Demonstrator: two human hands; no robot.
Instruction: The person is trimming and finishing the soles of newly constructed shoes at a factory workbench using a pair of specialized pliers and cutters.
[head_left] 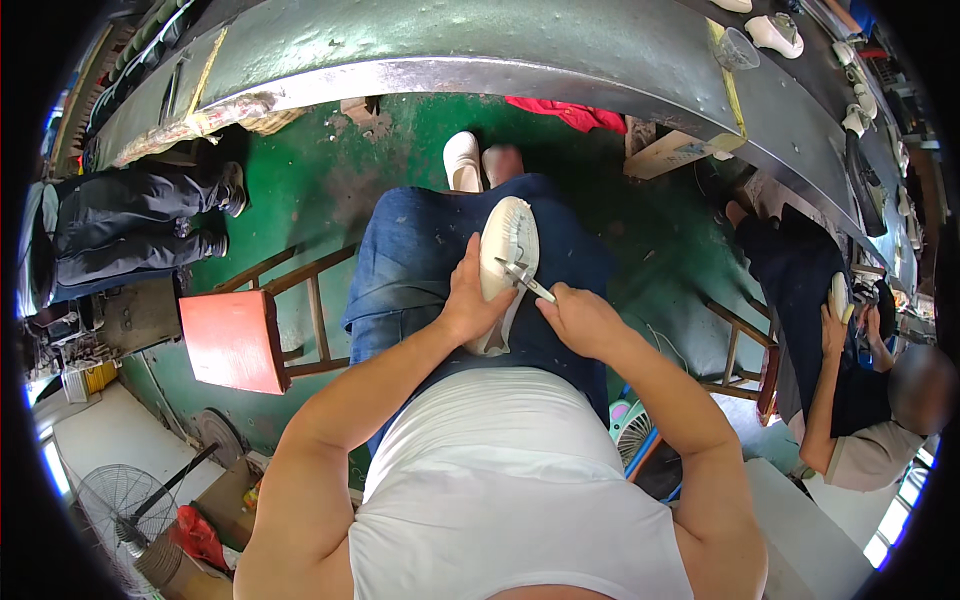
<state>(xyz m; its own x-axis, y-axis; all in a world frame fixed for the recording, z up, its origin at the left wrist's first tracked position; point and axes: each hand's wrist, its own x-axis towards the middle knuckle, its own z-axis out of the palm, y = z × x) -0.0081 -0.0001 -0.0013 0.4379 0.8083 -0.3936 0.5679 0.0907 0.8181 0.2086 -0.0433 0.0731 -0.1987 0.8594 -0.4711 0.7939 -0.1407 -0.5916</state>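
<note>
Marks [686,150] on a wooden box [648,163] are illegible; the right hand [583,319] grips pincers [529,281], the left hand [472,303] a shoe [500,245].

Off-white, elongated shoe piece [497,238]: rounded end pointing away from the wearer, edge material puckered around it, loose paler flap at the near end. Lying lengthwise over the lap [415,245]. Silver metal pincers [531,284]: angled across the piece's right side, head up-left over its middle, jaws parted. Tip contact with piece: can't tell.
</note>
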